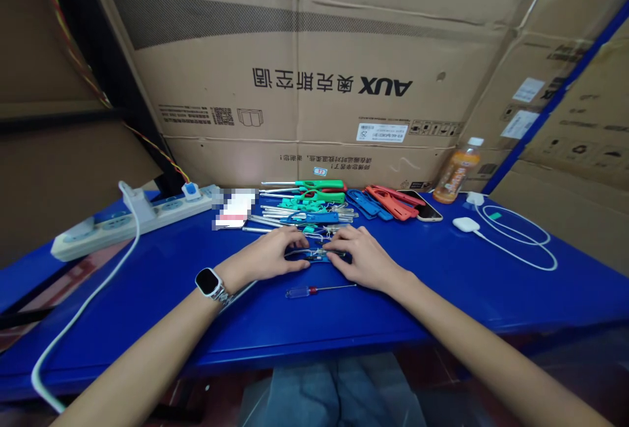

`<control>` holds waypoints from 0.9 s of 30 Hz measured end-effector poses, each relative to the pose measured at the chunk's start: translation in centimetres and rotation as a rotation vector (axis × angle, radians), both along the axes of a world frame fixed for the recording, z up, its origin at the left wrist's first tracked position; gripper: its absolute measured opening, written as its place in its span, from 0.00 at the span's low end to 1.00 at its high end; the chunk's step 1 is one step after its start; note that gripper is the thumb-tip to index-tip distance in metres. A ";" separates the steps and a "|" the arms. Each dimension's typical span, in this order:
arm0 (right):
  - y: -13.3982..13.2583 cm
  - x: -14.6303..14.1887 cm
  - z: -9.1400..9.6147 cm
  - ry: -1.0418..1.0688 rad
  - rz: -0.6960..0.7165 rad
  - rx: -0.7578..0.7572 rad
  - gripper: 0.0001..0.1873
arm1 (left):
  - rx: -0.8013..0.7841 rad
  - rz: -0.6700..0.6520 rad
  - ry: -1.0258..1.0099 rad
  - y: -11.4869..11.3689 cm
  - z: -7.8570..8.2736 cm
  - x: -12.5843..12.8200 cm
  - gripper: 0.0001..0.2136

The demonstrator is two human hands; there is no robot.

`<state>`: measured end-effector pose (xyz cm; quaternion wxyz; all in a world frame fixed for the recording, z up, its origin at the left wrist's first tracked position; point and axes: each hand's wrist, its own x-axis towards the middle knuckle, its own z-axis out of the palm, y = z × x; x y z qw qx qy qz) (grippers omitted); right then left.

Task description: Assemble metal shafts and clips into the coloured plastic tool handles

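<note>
A blue lighter casing lies low over the table between my two hands, with a pale wire and small parts showing in its open side. My left hand curls around its left end, thumb in front and fingers behind. At the right end, my right hand has thumb and fingertips closed on the casing; small parts at the fingertips are too tiny to name. A thin silver strip shows under my left wrist. Just in front of the hands lies a screwdriver with a clear handle and red collar.
Behind my hands are green-handled stick lighters, metal tubes and small wired parts. Blue casings and red casings lie right of them, near a phone, bottle and white charger. A power strip stands left.
</note>
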<state>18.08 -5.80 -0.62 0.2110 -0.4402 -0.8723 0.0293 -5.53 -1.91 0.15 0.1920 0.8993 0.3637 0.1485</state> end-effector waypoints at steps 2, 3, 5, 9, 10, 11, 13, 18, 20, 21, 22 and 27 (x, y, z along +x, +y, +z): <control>0.0 0.0 0.0 0.003 -0.001 -0.003 0.12 | -0.001 0.010 -0.005 -0.1 0.1 0.1 0.15; 0.0 0.0 0.0 0.003 0.001 -0.007 0.12 | -0.002 0.010 -0.009 -0.1 0.2 0.1 0.15; 0.2 0.1 -0.2 0.004 0.005 -0.018 0.11 | -0.010 0.003 -0.021 0.0 0.2 -0.1 0.16; 0.7 0.2 -0.4 0.009 0.006 -0.034 0.10 | -0.104 0.008 -0.039 0.4 0.4 -1.3 0.19; 0.8 0.3 -0.3 0.007 0.010 -0.037 0.10 | -0.139 0.034 -0.032 0.5 0.5 -1.6 0.19; 0.9 0.3 -0.2 0.006 0.015 -0.038 0.10 | -0.171 0.066 -0.019 0.5 0.6 -2.0 0.20; 1.0 0.1 0.2 -0.003 0.020 -0.034 0.10 | -0.213 0.126 0.012 0.6 0.8 -2.4 0.21; 1.5 -1.8 1.8 -0.036 0.012 -0.017 0.10 | -0.212 0.172 0.057 0.5 1.0 -2.6 0.22; 1.8 -2.9 2.2 -0.071 0.023 -0.024 0.09 | -0.211 0.182 0.065 0.5 0.9 -2.7 0.22; 2.0 -3.5 2.2 -0.092 0.035 -0.025 0.09 | -0.213 0.186 0.064 0.5 0.9 -2.8 0.22; 2.1 -3.9 2.2 -0.110 0.050 -0.025 0.08 | -0.215 0.189 0.060 0.5 0.9 -2.8 0.21; 2.7 -5.0 1.4 -0.130 0.070 -0.034 0.04 | -0.218 0.153 0.029 0.5 0.9 -3.0 0.16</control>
